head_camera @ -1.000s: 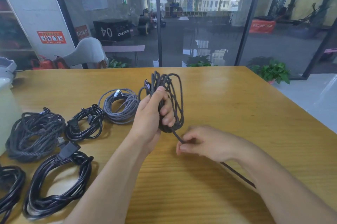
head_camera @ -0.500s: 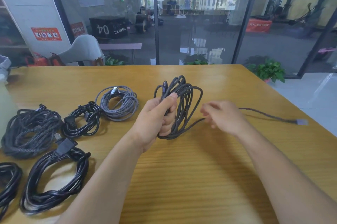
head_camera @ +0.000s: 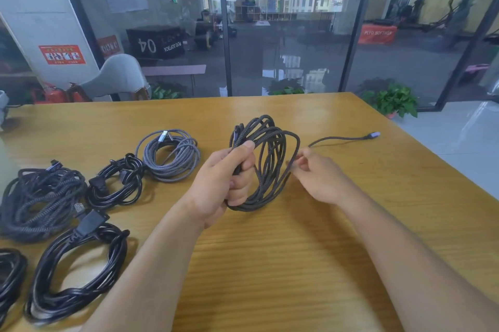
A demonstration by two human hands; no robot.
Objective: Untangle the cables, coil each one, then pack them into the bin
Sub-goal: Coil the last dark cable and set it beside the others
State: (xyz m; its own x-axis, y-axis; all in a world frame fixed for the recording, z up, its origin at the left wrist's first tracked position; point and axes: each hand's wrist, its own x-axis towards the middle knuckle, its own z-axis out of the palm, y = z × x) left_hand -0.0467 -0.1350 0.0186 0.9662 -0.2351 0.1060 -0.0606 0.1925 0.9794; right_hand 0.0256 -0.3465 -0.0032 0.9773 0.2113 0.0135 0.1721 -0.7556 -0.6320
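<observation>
My left hand grips a coil of dark braided cable above the wooden table, thumb pressed on the loops near one plug. My right hand pinches the same cable's loose tail just right of the coil. That tail runs right across the table to a silver plug. Several coiled cables lie at the left: a grey braided one, a small black one, a dark braided heap, a large black power cable and another black coil at the edge.
A pale container shows at the far left edge, mostly out of frame. The table's right edge drops to a tiled floor. A grey chair stands behind the table by the glass wall.
My right hand went from the near table up and right beside the coil, drawing the tail out to the right. The coil in my left hand has turned wider and more open.
</observation>
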